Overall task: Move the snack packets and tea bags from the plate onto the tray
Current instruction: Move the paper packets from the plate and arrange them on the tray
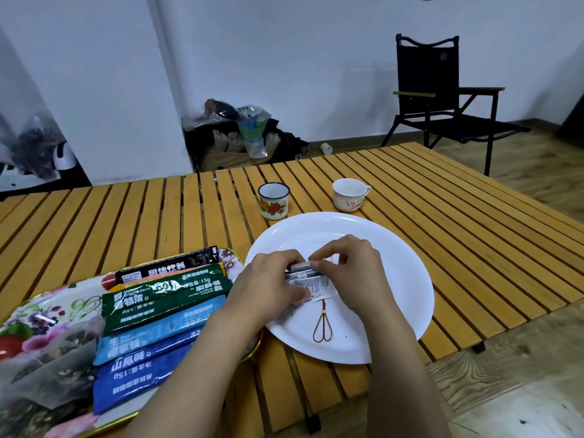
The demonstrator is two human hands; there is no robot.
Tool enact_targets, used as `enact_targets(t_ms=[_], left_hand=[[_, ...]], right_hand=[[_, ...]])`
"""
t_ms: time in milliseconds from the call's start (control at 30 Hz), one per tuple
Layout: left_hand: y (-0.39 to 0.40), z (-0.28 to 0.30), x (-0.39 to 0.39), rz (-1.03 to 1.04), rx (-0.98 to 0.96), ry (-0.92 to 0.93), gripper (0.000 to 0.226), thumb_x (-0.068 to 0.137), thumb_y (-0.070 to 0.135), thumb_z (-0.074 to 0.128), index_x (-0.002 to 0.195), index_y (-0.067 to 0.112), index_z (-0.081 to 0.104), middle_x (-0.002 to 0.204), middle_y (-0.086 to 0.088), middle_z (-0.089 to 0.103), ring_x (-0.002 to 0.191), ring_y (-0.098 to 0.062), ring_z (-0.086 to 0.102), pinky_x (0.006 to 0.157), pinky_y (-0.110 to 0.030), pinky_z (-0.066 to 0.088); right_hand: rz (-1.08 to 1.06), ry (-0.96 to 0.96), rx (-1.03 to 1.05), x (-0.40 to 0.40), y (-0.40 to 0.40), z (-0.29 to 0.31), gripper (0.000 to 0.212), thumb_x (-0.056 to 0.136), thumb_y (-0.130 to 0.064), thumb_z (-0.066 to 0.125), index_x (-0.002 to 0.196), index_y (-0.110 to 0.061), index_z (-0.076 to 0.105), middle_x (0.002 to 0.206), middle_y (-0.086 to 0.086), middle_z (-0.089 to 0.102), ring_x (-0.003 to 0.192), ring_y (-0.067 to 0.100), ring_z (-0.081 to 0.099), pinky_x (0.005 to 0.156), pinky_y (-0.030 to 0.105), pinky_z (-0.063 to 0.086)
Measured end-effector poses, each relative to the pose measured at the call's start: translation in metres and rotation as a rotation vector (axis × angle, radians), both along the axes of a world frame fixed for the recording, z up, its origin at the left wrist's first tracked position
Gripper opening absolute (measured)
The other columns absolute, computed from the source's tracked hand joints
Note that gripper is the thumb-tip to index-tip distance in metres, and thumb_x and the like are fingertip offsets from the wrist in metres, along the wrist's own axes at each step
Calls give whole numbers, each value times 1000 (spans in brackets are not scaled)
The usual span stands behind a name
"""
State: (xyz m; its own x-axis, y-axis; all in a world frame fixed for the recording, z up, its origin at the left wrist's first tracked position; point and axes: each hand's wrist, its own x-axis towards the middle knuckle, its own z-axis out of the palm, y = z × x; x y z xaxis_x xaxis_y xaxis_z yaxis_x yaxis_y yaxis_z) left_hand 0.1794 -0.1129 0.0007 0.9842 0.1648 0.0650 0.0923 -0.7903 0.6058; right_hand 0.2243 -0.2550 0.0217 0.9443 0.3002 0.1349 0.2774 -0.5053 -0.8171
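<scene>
A white plate (392,267) lies on the slatted table. On it, both hands gather a small stack of white printed tea bag sachets (311,282). My left hand (268,282) grips the stack's left end and my right hand (350,273) pinches its top right edge. A red string loop (322,327) trails from the sachets toward the plate's near rim. To the left, the floral tray (47,298) carries several long stick packets (164,295) in black, green and blue, plus clear mesh tea bags (47,368) at its near left.
An enamel mug with a flower print (273,200) and a white teacup (349,194) stand just behind the plate. A black folding chair (442,99) sits beyond the table's far right corner. Bags and a box (240,134) are piled against the wall.
</scene>
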Motion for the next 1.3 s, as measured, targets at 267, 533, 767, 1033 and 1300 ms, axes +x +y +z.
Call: enact_targets(t_ms=[267, 533, 767, 1033, 1300], left_hand=[[-4, -3, -1, 17, 12, -20, 36, 72, 33, 75, 104, 35, 58, 100, 10, 67, 94, -15, 60, 80, -42, 53], [-6, -3, -1, 18, 25, -32, 39, 71, 34, 76, 105, 35, 58, 105, 11, 65, 98, -14, 58, 83, -43, 52], [-8, -4, -2, 7, 19, -47, 35, 74, 28, 75, 104, 34, 59, 104, 10, 68, 96, -15, 60, 80, -42, 53], [-10, -5, -1, -106, 132, 24, 42, 85, 27, 62, 123, 29, 45, 120, 5, 56, 110, -16, 51, 91, -39, 47], [-16, -5, 1, -97, 91, 33, 37, 81, 30, 68, 112, 28, 46, 113, 5, 58, 103, -15, 54, 87, -37, 49]], right_hand=[[-180, 122, 95, 5, -9, -5, 17, 85, -8, 65, 72, -19, 68, 78, -2, 68, 75, 14, 60, 61, 24, 46], [-326, 210, 105, 9, -19, -12, 29, 85, -3, 62, 62, -21, 65, 77, 8, 69, 79, 25, 64, 64, 27, 50], [-264, 260, -94, 8, -19, -15, 12, 81, 1, 66, 78, -6, 76, 78, 8, 65, 74, 19, 53, 63, 25, 39], [-193, 221, -188, 10, -20, -12, 26, 82, 3, 55, 85, -11, 77, 89, 9, 69, 76, 19, 56, 54, 24, 42], [-52, 214, -220, 3, -22, -5, 37, 75, 1, 66, 107, -17, 70, 102, 2, 65, 86, 14, 52, 63, 22, 41]])
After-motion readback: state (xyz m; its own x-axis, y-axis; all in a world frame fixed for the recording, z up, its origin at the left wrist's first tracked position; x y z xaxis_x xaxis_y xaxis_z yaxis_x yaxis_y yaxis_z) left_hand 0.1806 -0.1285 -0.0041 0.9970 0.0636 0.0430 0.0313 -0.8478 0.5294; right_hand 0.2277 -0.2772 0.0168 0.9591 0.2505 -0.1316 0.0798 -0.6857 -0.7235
